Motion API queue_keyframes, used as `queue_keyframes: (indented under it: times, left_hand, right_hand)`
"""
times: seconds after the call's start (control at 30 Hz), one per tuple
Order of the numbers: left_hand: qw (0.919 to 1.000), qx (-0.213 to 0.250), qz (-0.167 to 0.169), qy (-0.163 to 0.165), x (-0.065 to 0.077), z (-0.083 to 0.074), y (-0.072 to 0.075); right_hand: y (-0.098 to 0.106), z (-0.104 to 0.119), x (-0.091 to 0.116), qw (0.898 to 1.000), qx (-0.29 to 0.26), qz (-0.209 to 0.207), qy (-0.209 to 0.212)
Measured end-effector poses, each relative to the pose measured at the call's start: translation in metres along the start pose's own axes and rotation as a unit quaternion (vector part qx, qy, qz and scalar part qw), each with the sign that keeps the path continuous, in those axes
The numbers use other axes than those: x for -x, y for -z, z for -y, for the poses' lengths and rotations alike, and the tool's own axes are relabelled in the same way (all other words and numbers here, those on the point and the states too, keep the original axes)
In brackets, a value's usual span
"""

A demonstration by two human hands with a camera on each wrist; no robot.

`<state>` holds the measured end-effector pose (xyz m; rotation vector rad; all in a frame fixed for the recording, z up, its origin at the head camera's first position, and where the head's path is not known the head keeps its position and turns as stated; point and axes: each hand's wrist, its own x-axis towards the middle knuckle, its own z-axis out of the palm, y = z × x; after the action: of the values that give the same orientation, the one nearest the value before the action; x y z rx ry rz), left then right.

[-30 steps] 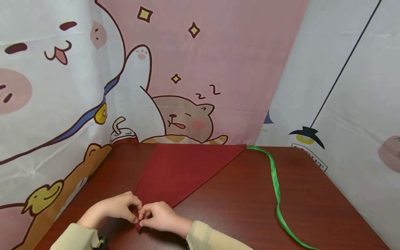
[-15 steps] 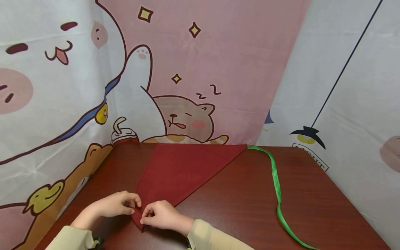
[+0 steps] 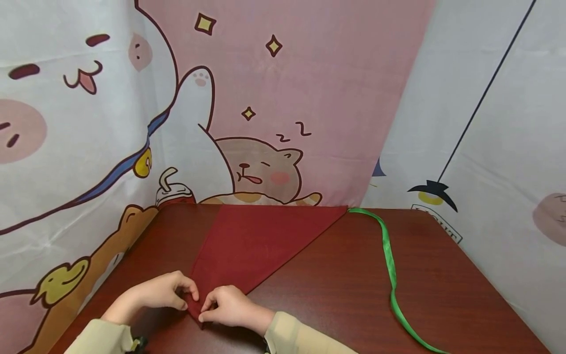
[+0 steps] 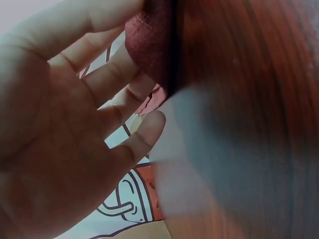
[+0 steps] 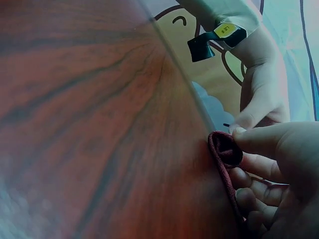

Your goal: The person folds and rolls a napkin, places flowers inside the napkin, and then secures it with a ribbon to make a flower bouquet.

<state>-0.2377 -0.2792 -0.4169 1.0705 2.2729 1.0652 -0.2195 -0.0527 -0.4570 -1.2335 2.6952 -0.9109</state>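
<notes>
A dark red cloth lies in a roughly triangular shape, its narrow end pointing toward me. At its near left edge, my left hand pinches the fabric between thumb and fingers. Close beside it, my right hand grips the near tip. In the right wrist view, the cloth's edge is rolled into a small loop, and the right hand holds it by thumb and fingertips. The left wrist view shows the left hand with cloth at its upper fingers; the other fingers extend loosely.
A green ribbon runs from the cloth's far right corner down the right side of the brown wooden table. Cartoon-printed curtains stand behind and along both sides.
The left hand has moved slightly left, away from the right hand, and takes the cloth's left edge again after loosening. The right hand stays at the near tip.
</notes>
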Motion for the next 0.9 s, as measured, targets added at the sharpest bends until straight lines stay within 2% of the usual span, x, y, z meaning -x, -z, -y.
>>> queue_keyframes:
  times: [0.1,0.23,0.33,0.5,0.6,0.7,0.8,0.9]
  left_hand:
    - [0.9998,0.0,0.006,-0.017,-0.001,-0.001,0.0]
    - [0.9995,-0.019,-0.001,-0.027,-0.004,0.0,0.0]
    - [0.999,-0.04,-0.01,-0.018,-0.005,0.0,0.0]
    - [0.997,-0.073,-0.017,0.018,-0.007,0.0,0.002]
    - [0.997,-0.071,-0.016,0.027,-0.009,0.001,0.002]
    - [0.9979,-0.06,-0.011,0.021,-0.012,0.003,0.003]
    - [0.9977,-0.066,-0.01,0.016,-0.014,0.005,0.004]
    - [0.9965,-0.08,-0.016,0.017,-0.014,0.005,0.004]
  right_hand:
    - [0.0,0.0,0.0,1.0,0.001,-0.002,0.006]
    - [0.0,0.0,0.0,1.0,-0.014,-0.001,-0.007]
    - [-0.001,-0.001,0.0,1.0,-0.02,0.001,-0.018]
    - [-0.001,0.0,0.0,0.999,-0.019,0.001,-0.035]
    - [-0.002,0.002,0.0,0.999,-0.017,-0.004,-0.05]
    - [-0.002,0.002,-0.001,0.998,-0.006,-0.015,-0.06]
    - [-0.001,0.0,-0.002,0.998,0.021,-0.03,-0.047]
    - [0.001,-0.005,-0.003,0.998,0.047,-0.037,-0.014]
